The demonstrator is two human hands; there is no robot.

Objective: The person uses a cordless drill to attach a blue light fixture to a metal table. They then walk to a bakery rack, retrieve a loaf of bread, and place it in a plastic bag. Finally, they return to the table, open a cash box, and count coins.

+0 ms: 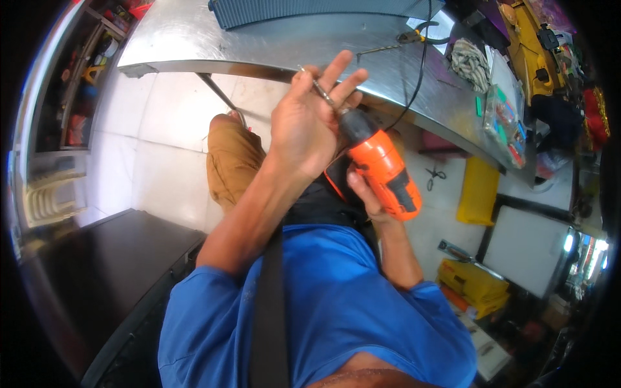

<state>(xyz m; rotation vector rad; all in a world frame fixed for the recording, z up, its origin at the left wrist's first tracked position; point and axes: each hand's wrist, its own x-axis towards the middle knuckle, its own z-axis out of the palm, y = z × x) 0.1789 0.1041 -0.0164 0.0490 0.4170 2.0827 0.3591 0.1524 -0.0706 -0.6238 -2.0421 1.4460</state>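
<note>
My right hand (367, 193) is wrapped round an orange and black power drill (381, 165), its handle mostly hidden under the drill's body. The drill points up and to the left, and a metal drill bit (323, 94) sticks out of its black chuck (356, 126). My left hand (305, 119) is at the bit, thumb and forefinger closed about it near the tip, while the other fingers spread away. Both hands are in front of the near edge of a metal table (174, 40).
On the table lie a blue ridged case (278, 11), pliers (414, 33), a long thin bit (380, 50), a rag (470, 63) and a clear box of coloured pieces (503, 123). A black cable (417, 87) hangs over the edge. Scissors (436, 173) lie on the floor near a yellow container (477, 192).
</note>
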